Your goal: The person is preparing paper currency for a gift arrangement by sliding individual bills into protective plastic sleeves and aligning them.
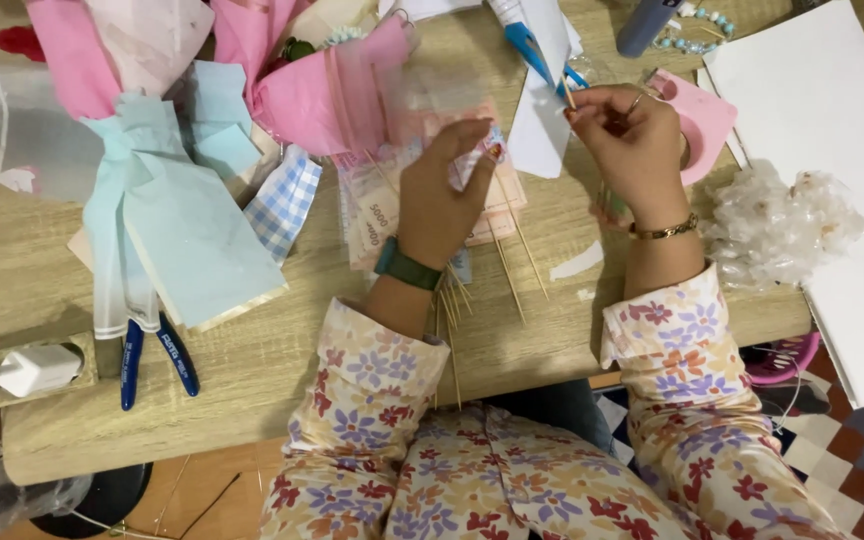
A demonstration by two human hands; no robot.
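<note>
Wooden tabletop [252,370] strewn with craft paper, two hands at work above it.

The left hand [439,200] pinches one folded banknote [472,160] between closed fingers; the right hand [630,140] grips one thin wooden skewer [568,97] just beside it. Below the fingers lie several loose skewers [512,265] and a stack of banknotes [372,215]; well left, one pair of blue-handled pliers [157,355].
</note>
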